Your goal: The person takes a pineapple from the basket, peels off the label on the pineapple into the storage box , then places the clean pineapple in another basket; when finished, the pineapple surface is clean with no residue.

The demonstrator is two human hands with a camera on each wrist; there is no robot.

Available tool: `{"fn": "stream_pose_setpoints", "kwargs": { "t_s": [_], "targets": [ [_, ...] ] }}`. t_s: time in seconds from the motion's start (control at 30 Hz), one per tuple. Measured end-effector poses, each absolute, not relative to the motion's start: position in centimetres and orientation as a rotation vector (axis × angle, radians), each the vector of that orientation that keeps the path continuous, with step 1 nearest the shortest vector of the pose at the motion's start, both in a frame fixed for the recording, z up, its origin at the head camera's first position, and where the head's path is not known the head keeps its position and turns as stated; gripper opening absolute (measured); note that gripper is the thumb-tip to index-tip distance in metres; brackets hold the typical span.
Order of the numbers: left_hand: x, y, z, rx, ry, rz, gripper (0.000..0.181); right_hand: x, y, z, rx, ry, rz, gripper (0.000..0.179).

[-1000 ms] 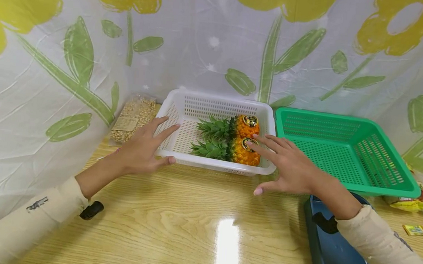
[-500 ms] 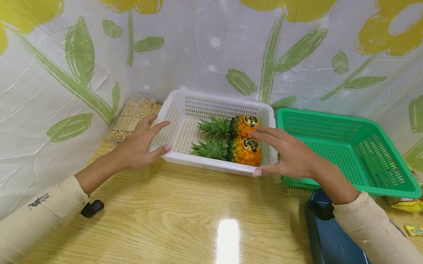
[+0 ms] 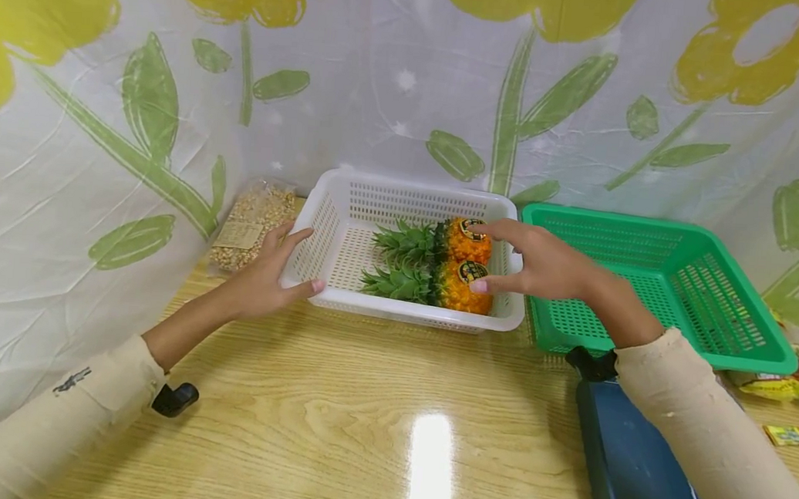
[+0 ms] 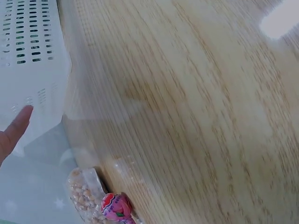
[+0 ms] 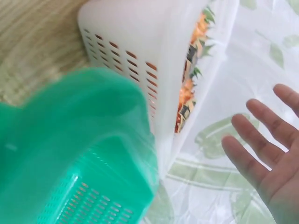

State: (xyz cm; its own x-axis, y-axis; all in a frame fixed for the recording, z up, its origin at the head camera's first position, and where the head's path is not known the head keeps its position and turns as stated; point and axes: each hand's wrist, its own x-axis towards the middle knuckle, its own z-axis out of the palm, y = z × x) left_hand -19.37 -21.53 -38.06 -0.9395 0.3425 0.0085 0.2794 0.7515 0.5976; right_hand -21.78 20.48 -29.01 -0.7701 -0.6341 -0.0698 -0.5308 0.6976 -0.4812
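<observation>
Two small pineapples [image 3: 463, 285] with orange bodies, green crowns and round dark labels lie side by side in the right part of a white plastic basket [image 3: 405, 310]. My right hand [image 3: 544, 263] hovers over their fruit ends, fingers spread and fairly straight in the right wrist view, holding nothing. The left hand [image 3: 261, 278] is at the basket's left front corner, its thumb by the front rim and its fingers reaching along the left side. In the left wrist view a fingertip [image 4: 18, 123] overlaps the white wall; firm contact cannot be made out.
A green basket [image 3: 656, 356] stands right of the white one. A dark blue bin [image 3: 636, 451] lies under the right forearm. Left is a bag of pale kernels [image 3: 241, 231], with a pink-wrapped lollipop [image 4: 117, 207] beside it. A small yellow packet [image 3: 784, 436] lies far right.
The left hand has shifted slightly left to the white basket's corner. My right hand has risen from the basket's right front corner to above the pineapples. Baskets and pineapples stay put.
</observation>
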Motion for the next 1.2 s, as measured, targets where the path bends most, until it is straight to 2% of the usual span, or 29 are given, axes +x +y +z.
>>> {"fn": "stream_pose_setpoints", "kwargs": {
  "t_s": [0.37,0.57,1.2],
  "targets": [
    [-19.5,-21.7,-38.5,0.453,2.751,1.119,0.1,-24.9,20.2,-28.9,-0.857,2.603,-0.703,0.067],
    [-19.6,-22.0,-38.4,0.431,2.689,1.195,0.106,-26.5,19.8,-28.9,-0.809,2.605,-0.65,0.071],
    [-19.9,-21.8,-38.8,0.415,2.562,1.351,0.107,-30.4,19.0,-30.1,-0.64,2.586,-0.609,0.076]
  ]
}}
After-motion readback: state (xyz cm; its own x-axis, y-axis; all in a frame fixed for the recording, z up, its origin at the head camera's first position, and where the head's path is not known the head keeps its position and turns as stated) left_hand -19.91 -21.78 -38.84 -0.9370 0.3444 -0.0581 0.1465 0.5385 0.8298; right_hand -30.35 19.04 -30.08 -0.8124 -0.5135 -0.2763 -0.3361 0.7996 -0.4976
